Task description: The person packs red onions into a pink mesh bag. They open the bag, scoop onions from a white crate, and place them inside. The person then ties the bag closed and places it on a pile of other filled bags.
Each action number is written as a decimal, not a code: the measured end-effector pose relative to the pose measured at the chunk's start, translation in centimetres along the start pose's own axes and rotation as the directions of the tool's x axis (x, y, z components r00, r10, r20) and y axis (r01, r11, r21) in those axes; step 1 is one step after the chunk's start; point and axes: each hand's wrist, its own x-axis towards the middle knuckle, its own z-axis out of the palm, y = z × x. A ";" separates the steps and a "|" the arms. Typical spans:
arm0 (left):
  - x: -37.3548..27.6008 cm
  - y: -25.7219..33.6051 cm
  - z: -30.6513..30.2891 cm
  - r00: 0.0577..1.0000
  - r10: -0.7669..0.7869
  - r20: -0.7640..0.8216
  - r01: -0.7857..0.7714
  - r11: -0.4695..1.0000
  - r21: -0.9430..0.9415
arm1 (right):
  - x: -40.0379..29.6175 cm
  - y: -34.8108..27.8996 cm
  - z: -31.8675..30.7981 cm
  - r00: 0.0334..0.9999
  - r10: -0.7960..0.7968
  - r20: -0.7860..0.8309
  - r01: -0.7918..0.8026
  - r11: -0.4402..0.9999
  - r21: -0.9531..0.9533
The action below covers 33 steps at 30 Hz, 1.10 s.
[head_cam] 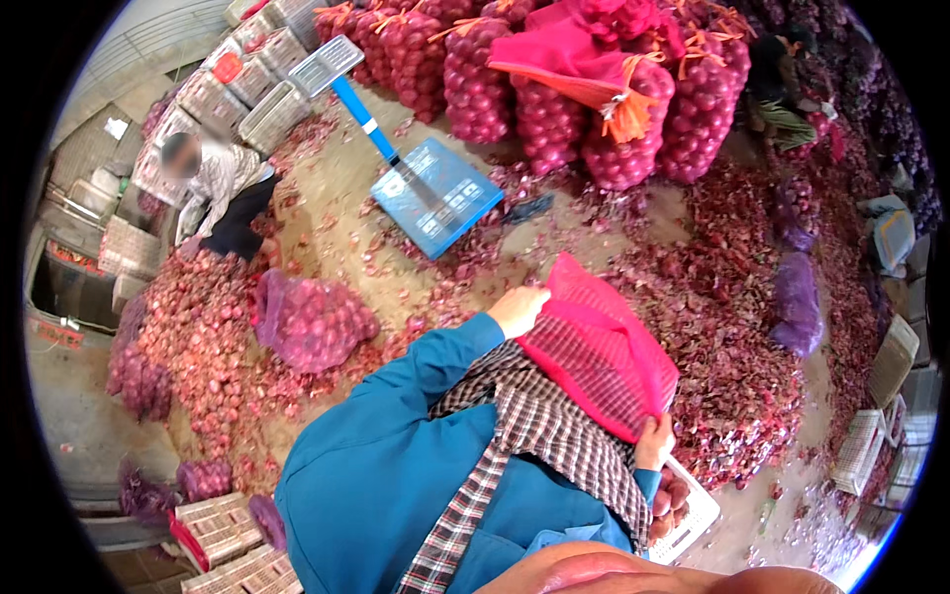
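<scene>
My left hand [519,310] grips one corner of a pink-red mesh bag [605,345]. At the opposite end of its edge, my right hand [654,443] pinches the mesh. Stretched between both hands, the bag looks flat and without contents, and a checked apron [553,419] shows through it. Beside my right forearm, a white plastic crate [694,523] holds red onions [666,505]; my body hides part of it. Loose onion skins [731,401] are heaped on the floor just beyond the bag.
A blue platform scale [438,197] stands ahead, near filled onion sacks [479,89]. At left, a person [230,182] bends by an onion pile [193,319] and a filled mesh sack [315,323]. Another person [779,93] is at far right. Crates [215,527] lie lower left.
</scene>
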 end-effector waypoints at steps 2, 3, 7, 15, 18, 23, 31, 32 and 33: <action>-0.3 0.4 0.9 0.981 0.036 0.190 -0.031 0.999 -0.029 | 0.1 0.9 1.7 0.999 -0.034 0.014 0.035 0.997 -0.066; -0.4 1.1 1.2 0.961 0.071 0.268 -0.079 0.997 0.016 | 0.2 0.5 2.0 0.999 -0.036 0.005 0.036 0.994 -0.101; -1.3 3.3 2.1 0.973 0.135 0.186 -0.127 0.990 -0.054 | 0.3 0.4 2.0 0.999 -0.033 0.009 0.034 0.989 -0.143; -1.4 4.1 0.9 0.986 0.074 -0.149 -0.092 0.989 -0.117 | -0.4 -0.9 1.2 1.000 -0.005 0.030 0.008 0.994 -0.112; -0.5 4.2 -0.3 0.940 0.014 -0.341 -0.077 0.982 -0.172 | -0.6 -0.5 1.7 0.997 -0.076 -0.013 0.074 0.992 -0.104; 1.8 3.2 -5.3 0.800 -0.112 -0.590 -0.043 0.969 -0.243 | -0.8 -1.1 1.4 0.993 -0.103 0.062 0.109 0.990 -0.092; 1.8 2.6 -6.6 0.730 -0.330 -0.598 -0.019 0.865 -0.501 | -1.0 -2.6 1.8 0.982 -0.186 0.022 0.187 0.979 -0.082; 1.7 2.3 -6.1 0.754 -0.434 -0.494 -0.003 0.749 -0.663 | -1.2 -3.0 1.5 0.981 -0.193 0.018 0.194 0.978 -0.080; 1.6 2.5 -6.2 0.774 -0.515 -0.368 0.020 0.601 -0.799 | -1.5 -3.7 1.1 0.980 -0.199 0.014 0.200 0.977 -0.080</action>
